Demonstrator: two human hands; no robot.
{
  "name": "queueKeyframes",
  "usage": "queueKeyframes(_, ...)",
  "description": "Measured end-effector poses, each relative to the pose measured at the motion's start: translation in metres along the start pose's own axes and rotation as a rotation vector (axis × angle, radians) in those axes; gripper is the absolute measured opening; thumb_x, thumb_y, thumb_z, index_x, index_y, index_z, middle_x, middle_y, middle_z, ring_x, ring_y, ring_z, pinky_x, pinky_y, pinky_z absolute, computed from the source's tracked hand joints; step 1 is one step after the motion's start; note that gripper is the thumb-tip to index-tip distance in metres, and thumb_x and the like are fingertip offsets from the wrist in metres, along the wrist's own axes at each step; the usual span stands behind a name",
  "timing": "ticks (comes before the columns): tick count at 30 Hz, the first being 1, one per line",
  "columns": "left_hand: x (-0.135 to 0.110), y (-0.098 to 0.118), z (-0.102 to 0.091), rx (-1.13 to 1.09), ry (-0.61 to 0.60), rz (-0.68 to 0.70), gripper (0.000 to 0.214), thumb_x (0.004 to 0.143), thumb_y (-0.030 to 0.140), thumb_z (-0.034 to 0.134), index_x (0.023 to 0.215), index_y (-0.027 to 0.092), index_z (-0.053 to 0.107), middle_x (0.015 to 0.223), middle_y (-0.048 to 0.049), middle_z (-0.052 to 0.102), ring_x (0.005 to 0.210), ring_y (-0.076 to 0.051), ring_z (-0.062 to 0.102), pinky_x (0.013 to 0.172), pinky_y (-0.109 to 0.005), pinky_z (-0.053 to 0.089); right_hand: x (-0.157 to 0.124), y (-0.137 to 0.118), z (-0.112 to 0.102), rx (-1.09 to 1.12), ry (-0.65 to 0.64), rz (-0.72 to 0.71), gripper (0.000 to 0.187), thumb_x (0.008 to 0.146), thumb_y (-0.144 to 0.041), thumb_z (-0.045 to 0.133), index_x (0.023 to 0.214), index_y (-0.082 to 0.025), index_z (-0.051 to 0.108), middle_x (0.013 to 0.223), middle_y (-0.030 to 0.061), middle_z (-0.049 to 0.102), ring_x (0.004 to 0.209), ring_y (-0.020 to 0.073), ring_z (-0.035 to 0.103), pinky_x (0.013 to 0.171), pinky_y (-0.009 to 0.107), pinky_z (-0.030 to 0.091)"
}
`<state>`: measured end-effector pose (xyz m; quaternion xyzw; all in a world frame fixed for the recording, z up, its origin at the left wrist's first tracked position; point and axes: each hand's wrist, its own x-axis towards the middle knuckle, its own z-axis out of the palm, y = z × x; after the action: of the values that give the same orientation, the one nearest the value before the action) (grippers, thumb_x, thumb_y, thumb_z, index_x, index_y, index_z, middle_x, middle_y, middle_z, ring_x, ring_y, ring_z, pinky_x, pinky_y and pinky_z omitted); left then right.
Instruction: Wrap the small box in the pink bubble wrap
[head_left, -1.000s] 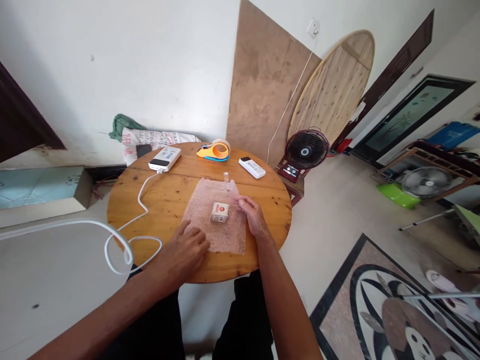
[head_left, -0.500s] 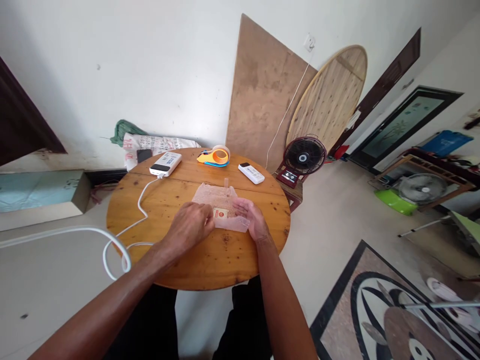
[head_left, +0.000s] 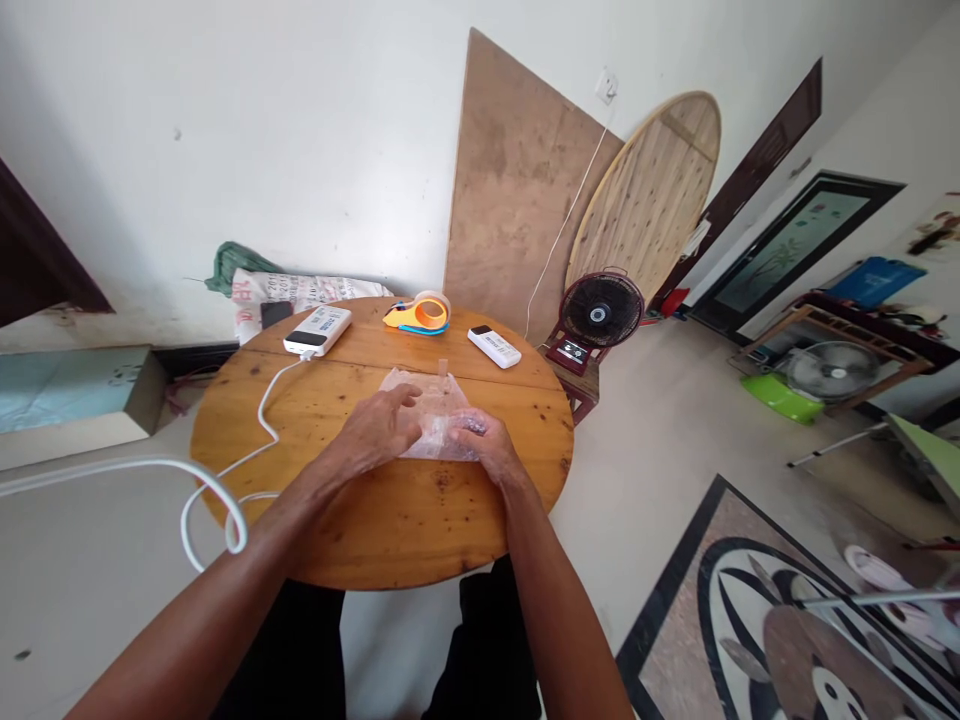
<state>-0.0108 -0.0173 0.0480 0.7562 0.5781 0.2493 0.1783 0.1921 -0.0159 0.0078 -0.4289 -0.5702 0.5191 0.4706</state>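
Observation:
A sheet of clear bubble wrap (head_left: 431, 392) lies on the round wooden table (head_left: 405, 530) between my hands, its right side folded over. A pale patch under the fold looks like the small card or pack, though its print no longer shows. My right hand (head_left: 486, 440) is closed on the folded part, thumb and fingers pinching the plastic. My left hand (head_left: 381, 422) hovers at the left side of the wrap with its fingers apart. A short strip of clear tape (head_left: 443, 367) sticks out at the wrap's far edge.
Farther back on the table are a yellow tape dispenser (head_left: 421, 314), a white power bank (head_left: 318, 331) with a white cable (head_left: 268, 405), and a smaller white power bank (head_left: 494, 346). A dark fan (head_left: 600, 312) stands beyond the right edge on a stool.
My right hand has brought the right side of the bubble wrap leftward over the small card. My left hand has let go and opened. The view has shifted slightly.

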Motion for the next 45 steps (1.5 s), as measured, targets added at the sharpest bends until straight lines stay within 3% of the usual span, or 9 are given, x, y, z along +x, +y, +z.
queueKeyframes(2,0.000,-0.002,0.001,-0.061,-0.008,0.033,0.048,0.070,0.036,0.055,0.115,0.018,0.057,0.112,-0.0064,0.065,0.086,-0.021,0.061,0.076,-0.030,0.044,0.000,0.000,0.000,0.013,0.001,-0.003,0.026,0.065,-0.032,0.073,0.086,-0.017,0.068,0.079,-0.0007,0.066,0.069,0.0125,0.057,0.067,0.024,0.043)
queueKeyframes(4,0.003,-0.003,0.004,-0.075,-0.023,0.060,0.037,0.070,0.039,0.056,0.100,0.018,0.063,0.104,-0.0062,0.067,0.088,-0.022,0.060,0.077,-0.031,0.043,-0.001,-0.001,0.000,0.027,0.000,0.011,0.023,0.065,-0.032,0.072,0.081,-0.017,0.067,0.075,-0.0015,0.065,0.067,0.0119,0.055,0.065,0.023,0.042)
queueKeyframes(8,0.012,-0.009,0.015,-0.185,-0.079,0.056,0.025,0.072,0.042,0.056,0.079,0.020,0.064,0.081,-0.0016,0.066,0.070,-0.017,0.056,0.064,-0.027,0.041,-0.002,-0.002,0.000,0.050,0.024,0.040,0.019,0.066,-0.033,0.071,0.073,-0.016,0.065,0.065,-0.0037,0.059,0.058,0.0096,0.049,0.056,0.021,0.036)
queueKeyframes(13,0.014,-0.014,0.023,-0.415,-0.137,0.010,0.025,0.072,0.042,0.057,0.076,0.018,0.063,0.063,0.0034,0.058,0.054,-0.011,0.045,0.052,-0.022,0.033,-0.002,-0.001,-0.002,0.045,0.018,0.036,0.019,0.068,-0.033,0.070,0.074,-0.016,0.065,0.064,-0.0035,0.059,0.057,0.0094,0.048,0.056,0.021,0.035)
queueKeyframes(17,0.012,-0.014,0.024,-0.588,-0.150,-0.021,0.023,0.070,0.040,0.060,0.073,0.017,0.061,0.063,0.0028,0.059,0.053,-0.010,0.045,0.051,-0.022,0.032,-0.003,0.000,-0.003,0.037,0.005,0.030,0.020,0.070,-0.034,0.069,0.079,-0.016,0.067,0.066,-0.0027,0.060,0.059,0.0100,0.049,0.056,0.021,0.036)
queueKeyframes(21,0.011,-0.013,0.025,-0.604,-0.139,0.000,0.021,0.071,0.038,0.059,0.069,0.017,0.063,0.068,0.0004,0.062,0.059,-0.012,0.050,0.052,-0.021,0.033,-0.003,-0.002,-0.002,0.057,0.016,0.028,0.023,0.069,-0.036,0.070,0.079,-0.015,0.066,0.067,-0.0020,0.060,0.059,0.0104,0.050,0.058,0.022,0.037)
queueKeyframes(31,0.013,-0.011,0.027,-0.611,-0.173,-0.059,0.022,0.068,0.038,0.059,0.069,0.016,0.060,0.060,0.0027,0.058,0.050,-0.009,0.042,0.048,-0.021,0.029,0.002,0.006,0.001,-0.068,0.088,0.046,0.023,0.067,-0.036,0.067,0.070,-0.018,0.054,0.056,-0.0060,0.050,0.049,0.0078,0.041,0.049,0.020,0.032)
queueKeyframes(39,0.012,-0.012,0.032,-0.672,-0.096,-0.058,0.026,0.068,0.040,0.056,0.082,0.017,0.057,0.072,0.0011,0.062,0.065,-0.013,0.054,0.059,-0.024,0.040,0.007,0.018,0.002,-0.322,0.206,-0.033,0.032,0.067,-0.034,0.063,0.095,-0.020,0.055,0.061,-0.0071,0.048,0.052,0.0092,0.041,0.050,0.020,0.035)
queueKeyframes(45,0.010,-0.011,0.036,-0.738,-0.090,-0.074,0.035,0.068,0.041,0.056,0.092,0.016,0.057,0.074,0.0005,0.062,0.064,-0.014,0.056,0.060,-0.025,0.043,0.006,0.018,0.004,-0.511,0.222,-0.134,0.032,0.072,-0.032,0.062,0.101,-0.020,0.058,0.075,-0.0016,0.059,0.064,0.0135,0.053,0.061,0.024,0.043)
